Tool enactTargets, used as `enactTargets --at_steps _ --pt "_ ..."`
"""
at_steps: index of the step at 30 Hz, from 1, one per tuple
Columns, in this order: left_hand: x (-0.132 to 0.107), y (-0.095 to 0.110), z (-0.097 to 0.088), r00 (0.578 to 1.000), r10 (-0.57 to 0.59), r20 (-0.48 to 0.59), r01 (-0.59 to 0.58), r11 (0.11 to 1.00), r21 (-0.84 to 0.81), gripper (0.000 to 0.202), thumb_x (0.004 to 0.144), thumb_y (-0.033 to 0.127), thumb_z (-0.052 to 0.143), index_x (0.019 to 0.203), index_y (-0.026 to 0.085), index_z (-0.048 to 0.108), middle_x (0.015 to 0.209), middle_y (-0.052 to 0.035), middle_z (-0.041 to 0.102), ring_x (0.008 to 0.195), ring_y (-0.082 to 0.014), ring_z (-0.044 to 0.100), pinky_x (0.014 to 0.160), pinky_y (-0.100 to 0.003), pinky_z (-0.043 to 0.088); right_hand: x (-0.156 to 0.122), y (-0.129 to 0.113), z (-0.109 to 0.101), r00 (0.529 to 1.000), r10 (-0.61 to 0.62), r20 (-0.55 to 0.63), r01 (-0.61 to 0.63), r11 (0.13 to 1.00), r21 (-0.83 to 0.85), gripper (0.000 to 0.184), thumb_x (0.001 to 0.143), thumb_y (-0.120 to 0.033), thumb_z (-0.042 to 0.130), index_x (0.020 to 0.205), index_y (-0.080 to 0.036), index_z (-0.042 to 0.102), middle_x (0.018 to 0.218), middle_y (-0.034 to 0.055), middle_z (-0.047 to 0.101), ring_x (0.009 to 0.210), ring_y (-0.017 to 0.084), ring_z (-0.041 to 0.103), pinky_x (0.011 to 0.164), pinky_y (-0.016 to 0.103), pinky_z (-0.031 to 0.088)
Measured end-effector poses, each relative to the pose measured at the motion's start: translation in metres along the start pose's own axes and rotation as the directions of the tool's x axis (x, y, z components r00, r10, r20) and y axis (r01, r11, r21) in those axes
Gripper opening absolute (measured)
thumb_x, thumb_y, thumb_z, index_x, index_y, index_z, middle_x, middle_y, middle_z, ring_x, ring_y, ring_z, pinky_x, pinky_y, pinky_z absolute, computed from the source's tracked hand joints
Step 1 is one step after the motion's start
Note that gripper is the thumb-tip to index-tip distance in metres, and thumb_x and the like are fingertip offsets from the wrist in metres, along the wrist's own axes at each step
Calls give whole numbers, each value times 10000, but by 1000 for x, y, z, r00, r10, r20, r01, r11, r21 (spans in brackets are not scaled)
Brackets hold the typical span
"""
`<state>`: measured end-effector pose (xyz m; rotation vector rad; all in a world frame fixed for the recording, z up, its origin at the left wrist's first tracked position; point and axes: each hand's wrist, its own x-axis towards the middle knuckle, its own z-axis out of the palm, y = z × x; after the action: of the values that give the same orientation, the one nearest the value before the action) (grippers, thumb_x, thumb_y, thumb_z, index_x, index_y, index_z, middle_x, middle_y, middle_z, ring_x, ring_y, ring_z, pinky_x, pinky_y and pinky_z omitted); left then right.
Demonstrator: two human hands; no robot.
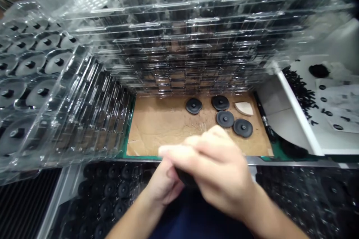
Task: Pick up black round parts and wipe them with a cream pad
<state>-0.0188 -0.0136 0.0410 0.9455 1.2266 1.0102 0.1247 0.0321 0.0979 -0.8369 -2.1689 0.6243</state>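
Note:
My two hands meet in front of me, above the front edge of the bench. My left hand [165,183] is closed, its fingers curled around a dark part [186,179] that is mostly hidden. Over it lies my right hand [218,168], fingers bent and closed on the same dark part, with some motion blur. Beyond my hands, several black rounded discs [193,106] with small raised centres lie on a brown cardboard sheet [157,123]. A cream-coloured wedge-shaped piece [244,108] is beside them.
Tall stacks of clear plastic trays [174,37] rise at the back, with another tray stack [92,101] on the left. To the right, a white bin [297,112] holds small black parts [300,89]. A black pen-like tool [265,117] lies along the cardboard's right edge.

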Motion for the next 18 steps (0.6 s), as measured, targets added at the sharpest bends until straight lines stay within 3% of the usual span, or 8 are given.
enactTargets --at_steps 2,5,7,11,13,15,18 --pt "0 -2 -3 999 -21 24 25 983 -182 646 740 625 609 1163 138 651 1009 -89 719 893 -216 673 802 -328 557 -7 15 2 983 179 -44 -178 984 27 235 954 -161 474 1034 -213 688 890 -3 730 773 123 635 680 294 384" --pt "-1 -5 -11 992 -60 109 109 834 -541 582 623 530 774 1144 296 660 1215 -58 683 902 -200 710 895 -325 523 -30 40 15 912 410 -20 -409 912 29 209 922 -191 541 1054 -240 694 945 4 733 831 143 649 741 285 426" --pt "-1 -7 -14 986 -84 142 159 714 -682 559 593 430 829 1117 302 679 1248 -51 673 979 -195 695 932 -291 497 -51 53 33 884 467 27 -468 883 29 223 929 -226 518 1039 -252 710 935 16 740 832 162 659 748 294 452" --pt "0 -4 -15 978 -140 156 210 661 -721 551 560 395 851 1077 281 701 1113 -31 735 1025 -189 677 893 -237 503 -79 71 68 859 507 73 -510 860 20 265 912 -257 504 832 -230 755 712 19 731 656 171 658 599 279 469" --pt "1 -1 -13 975 -148 166 222 658 -720 558 544 395 856 1068 279 703 1084 -19 739 995 -191 686 878 -240 512 -78 71 65 844 533 58 -535 844 31 250 906 -273 517 849 -217 755 718 21 732 636 165 657 579 270 483" --pt "1 1 -10 975 -153 163 223 668 -710 591 531 403 860 1082 269 694 1085 -20 731 946 -195 696 868 -256 520 -65 61 48 824 566 7 -566 823 53 231 914 -289 525 970 -210 735 845 36 745 682 158 663 582 261 498" --pt "1 0 -6 974 -181 140 227 700 -677 613 564 386 854 1132 259 661 1123 -39 711 935 -196 688 880 -271 515 -35 27 20 817 534 -216 -526 845 97 220 918 -265 549 1093 -236 680 1022 34 725 738 143 650 557 243 484"
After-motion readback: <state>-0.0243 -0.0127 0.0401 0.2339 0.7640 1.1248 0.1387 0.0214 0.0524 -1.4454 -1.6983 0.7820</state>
